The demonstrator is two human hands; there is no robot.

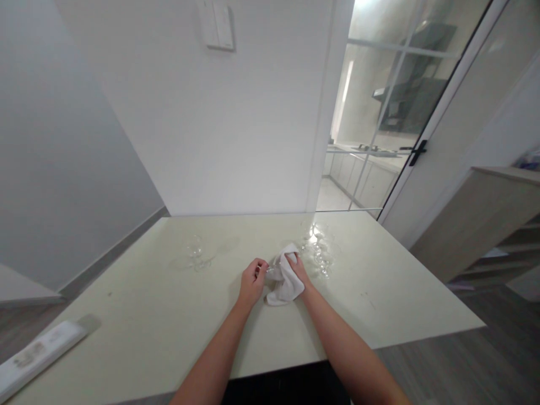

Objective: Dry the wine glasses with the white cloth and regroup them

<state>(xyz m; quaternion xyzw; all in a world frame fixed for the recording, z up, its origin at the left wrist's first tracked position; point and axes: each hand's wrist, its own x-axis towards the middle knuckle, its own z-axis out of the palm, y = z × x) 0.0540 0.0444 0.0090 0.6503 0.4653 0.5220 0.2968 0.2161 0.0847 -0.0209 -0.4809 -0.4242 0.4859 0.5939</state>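
My left hand (252, 281) is closed round a clear glass (270, 271) held low over the cream table (147, 304). My right hand (297, 266) grips a white cloth (287, 284) that is wrapped against the same glass. Most of the glass is hidden by the cloth and my fingers. Another clear stemmed glass (194, 251) stands apart to the left. A cluster of clear glasses (318, 247) stands just right of my right hand.
A white flat object (40, 351) lies at the table's near left edge. A white wall with a switch plate (217, 25) rises behind the table. A glass door (392, 112) opens onto a kitchen at the right, and a wooden cabinet (485, 219) stands beyond.
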